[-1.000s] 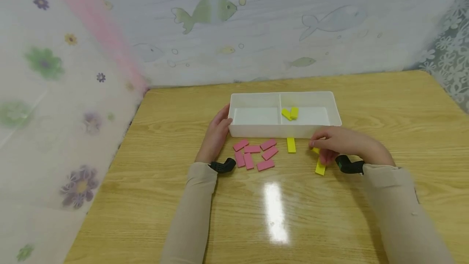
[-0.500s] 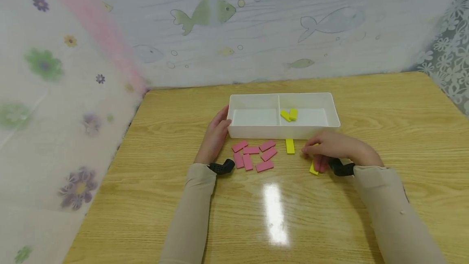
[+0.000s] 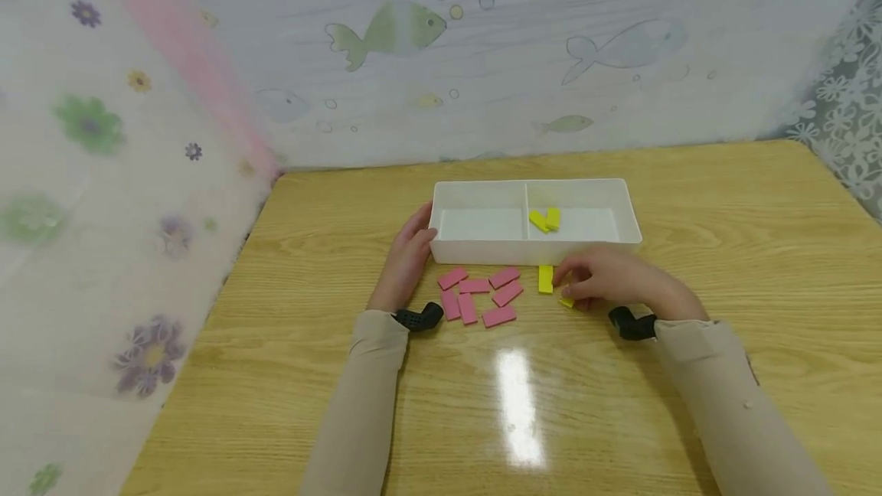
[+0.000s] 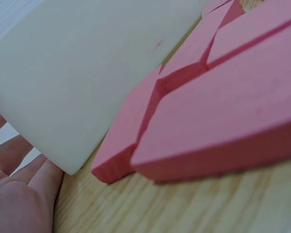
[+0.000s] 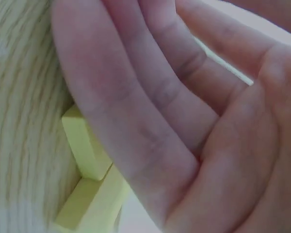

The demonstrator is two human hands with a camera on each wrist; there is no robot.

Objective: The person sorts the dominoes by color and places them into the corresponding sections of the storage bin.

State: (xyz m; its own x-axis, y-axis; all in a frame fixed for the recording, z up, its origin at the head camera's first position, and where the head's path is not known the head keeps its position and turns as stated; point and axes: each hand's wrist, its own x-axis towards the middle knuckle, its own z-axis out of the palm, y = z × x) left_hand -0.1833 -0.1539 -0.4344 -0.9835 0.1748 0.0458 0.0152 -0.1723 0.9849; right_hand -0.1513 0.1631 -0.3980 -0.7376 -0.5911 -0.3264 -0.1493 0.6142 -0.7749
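Note:
My left hand (image 3: pixel 405 262) rests against the left end of a white two-compartment box (image 3: pixel 482 252); the left wrist view shows its fingers (image 4: pixel 39 179) fairly straight there. My right hand (image 3: pixel 606 278) is low over the table in front of the box's right half. A yellow block (image 3: pixel 566 302) peeks out from under it, and another yellow block (image 3: pixel 545 279) lies flat by its fingertips. In the right wrist view, two yellow blocks (image 5: pixel 85 145) touch each other beside the extended fingers. The right fingertips are hidden there.
Several pink blocks (image 3: pixel 468 308) lie flat before the box's left half. Two yellow blocks (image 3: pixel 553 219) sit in the right compartment, next to the divider (image 3: pixel 527 211). A patterned wall (image 3: pixel 386 98) stands behind the wooden table (image 3: pixel 344 213).
My right hand has slid left along the box's front, and yellow blocks under it have shifted left with it. The left hand and the pink blocks have stayed in place.

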